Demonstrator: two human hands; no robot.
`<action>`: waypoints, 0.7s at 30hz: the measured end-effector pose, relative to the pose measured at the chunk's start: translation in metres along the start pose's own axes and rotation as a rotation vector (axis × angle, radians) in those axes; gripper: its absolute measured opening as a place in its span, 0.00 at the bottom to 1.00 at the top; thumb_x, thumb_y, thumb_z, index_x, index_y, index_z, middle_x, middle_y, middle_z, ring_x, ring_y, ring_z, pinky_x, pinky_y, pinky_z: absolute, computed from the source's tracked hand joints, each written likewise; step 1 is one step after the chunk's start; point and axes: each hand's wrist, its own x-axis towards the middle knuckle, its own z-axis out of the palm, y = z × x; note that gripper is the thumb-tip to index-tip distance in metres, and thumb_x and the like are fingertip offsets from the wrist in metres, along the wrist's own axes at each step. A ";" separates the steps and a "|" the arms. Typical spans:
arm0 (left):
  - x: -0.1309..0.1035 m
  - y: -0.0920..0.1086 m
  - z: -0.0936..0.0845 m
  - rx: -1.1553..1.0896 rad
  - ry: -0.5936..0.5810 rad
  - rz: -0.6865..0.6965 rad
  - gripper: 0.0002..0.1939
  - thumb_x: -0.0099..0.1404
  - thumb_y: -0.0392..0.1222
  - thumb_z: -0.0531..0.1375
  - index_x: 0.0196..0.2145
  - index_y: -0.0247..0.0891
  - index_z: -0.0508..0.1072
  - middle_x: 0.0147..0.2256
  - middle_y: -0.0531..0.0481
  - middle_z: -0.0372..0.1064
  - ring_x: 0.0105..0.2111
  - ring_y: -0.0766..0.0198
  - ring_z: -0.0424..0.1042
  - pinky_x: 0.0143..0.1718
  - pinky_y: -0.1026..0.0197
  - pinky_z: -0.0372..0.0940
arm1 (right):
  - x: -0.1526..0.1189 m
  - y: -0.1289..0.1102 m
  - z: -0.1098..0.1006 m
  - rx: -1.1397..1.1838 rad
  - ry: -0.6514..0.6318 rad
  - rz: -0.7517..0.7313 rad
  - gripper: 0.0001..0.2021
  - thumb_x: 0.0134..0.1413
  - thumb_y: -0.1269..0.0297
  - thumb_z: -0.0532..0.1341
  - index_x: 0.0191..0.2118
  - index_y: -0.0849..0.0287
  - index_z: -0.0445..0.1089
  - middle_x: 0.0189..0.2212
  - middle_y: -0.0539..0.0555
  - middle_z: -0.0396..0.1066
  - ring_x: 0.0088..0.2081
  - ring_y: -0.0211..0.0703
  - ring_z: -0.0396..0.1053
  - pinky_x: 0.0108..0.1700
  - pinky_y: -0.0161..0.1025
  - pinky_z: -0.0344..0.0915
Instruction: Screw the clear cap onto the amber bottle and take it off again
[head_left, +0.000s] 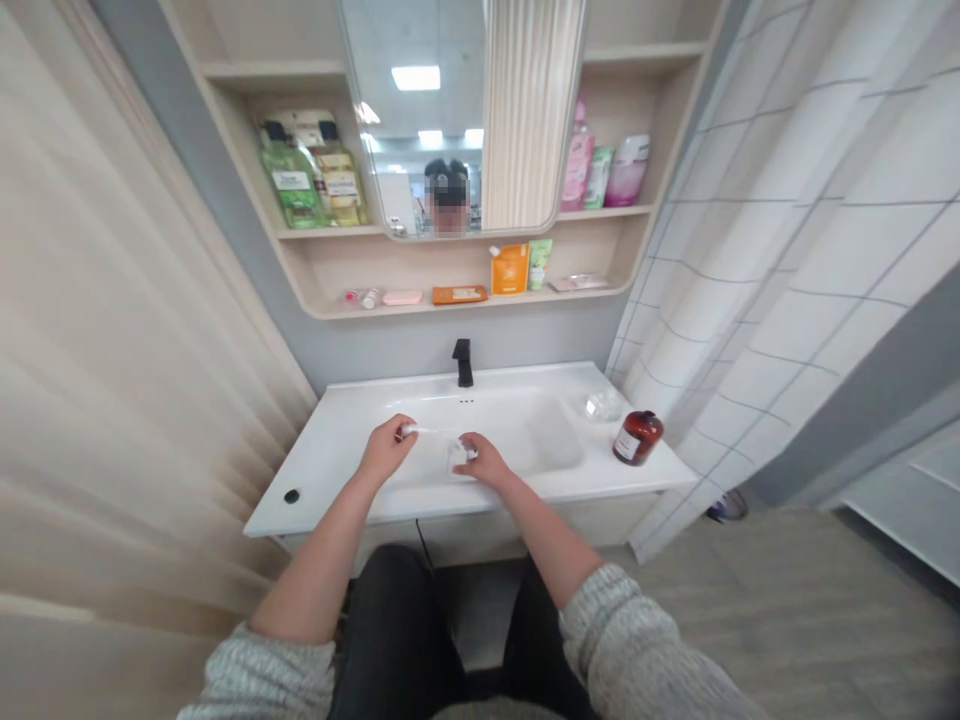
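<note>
Over the front left part of the white sink (525, 480), my left hand (388, 447) pinches the end of a small white item (409, 430). A thin pale strand seems to run from it toward the other hand. My right hand (484, 460) is closed around a small clear and white container (459, 456), held just above the basin. The two hands are apart, at about the same height. What exactly the small items are is too blurred to tell. Behind them stands a black faucet (463, 364).
On the right of the counter are a brown bottle (638, 438) and a clear item (603, 405). A black round piece (292, 496) lies at the left. Shelves (450, 305) with bottles and tubes surround a mirror (427, 110). Curtains hang on both sides.
</note>
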 end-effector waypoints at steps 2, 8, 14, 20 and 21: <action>-0.003 0.018 0.002 -0.009 -0.057 0.044 0.12 0.66 0.47 0.61 0.44 0.44 0.80 0.33 0.52 0.77 0.34 0.57 0.75 0.40 0.57 0.70 | -0.003 -0.003 0.000 -0.003 -0.020 -0.007 0.35 0.33 0.65 0.80 0.52 0.53 0.74 0.51 0.55 0.74 0.50 0.51 0.73 0.45 0.43 0.75; -0.002 0.044 0.002 0.108 -0.184 0.109 0.09 0.64 0.45 0.64 0.40 0.43 0.82 0.33 0.49 0.79 0.34 0.55 0.76 0.40 0.56 0.68 | -0.010 -0.016 -0.002 -0.022 -0.076 -0.051 0.33 0.35 0.65 0.79 0.52 0.52 0.74 0.53 0.55 0.76 0.49 0.50 0.74 0.42 0.42 0.75; 0.000 0.053 0.003 0.179 -0.209 0.119 0.09 0.66 0.45 0.65 0.40 0.43 0.83 0.35 0.47 0.81 0.36 0.53 0.77 0.42 0.55 0.69 | -0.009 -0.017 -0.003 -0.026 -0.072 -0.049 0.33 0.33 0.64 0.79 0.51 0.52 0.75 0.52 0.55 0.77 0.49 0.50 0.74 0.42 0.41 0.74; -0.001 0.059 0.000 0.217 -0.209 0.138 0.08 0.67 0.44 0.65 0.40 0.43 0.84 0.37 0.46 0.82 0.38 0.52 0.78 0.43 0.55 0.68 | -0.006 -0.007 -0.001 -0.006 -0.074 -0.069 0.34 0.34 0.61 0.80 0.52 0.53 0.74 0.51 0.54 0.77 0.47 0.49 0.73 0.43 0.41 0.73; -0.001 0.060 0.000 0.224 -0.205 0.150 0.08 0.67 0.44 0.65 0.40 0.43 0.84 0.37 0.46 0.82 0.39 0.51 0.79 0.43 0.55 0.68 | -0.005 -0.006 0.000 -0.002 -0.074 -0.075 0.34 0.34 0.61 0.80 0.52 0.53 0.74 0.51 0.54 0.77 0.47 0.49 0.73 0.43 0.41 0.73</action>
